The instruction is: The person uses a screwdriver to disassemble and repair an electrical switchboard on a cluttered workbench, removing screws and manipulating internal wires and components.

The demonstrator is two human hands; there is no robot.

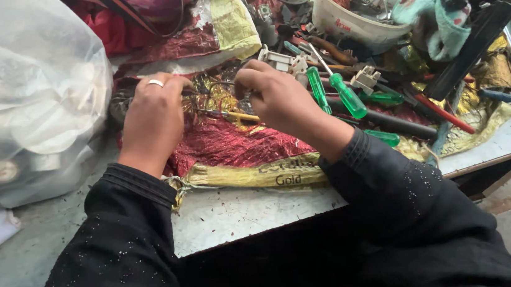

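Observation:
My left hand [154, 119], with a ring on one finger, rests fingers curled on a crumpled red and yellow foil sack [231, 146] spread over the table. My right hand [276, 98] is curled close beside it, its fingers pinching thin dark wires [216, 91] and a small part that the fingers hide. A yellow-handled tool [237, 116] lies on the sack between the two hands. Both arms wear black sleeves.
Green-handled screwdrivers [346, 96] and other tools lie piled to the right. A white tub [354, 3] of parts stands at the back, next to a teal cloth [437, 20]. A big clear plastic bag [20, 97] fills the left. The table edge [263, 224] runs near me.

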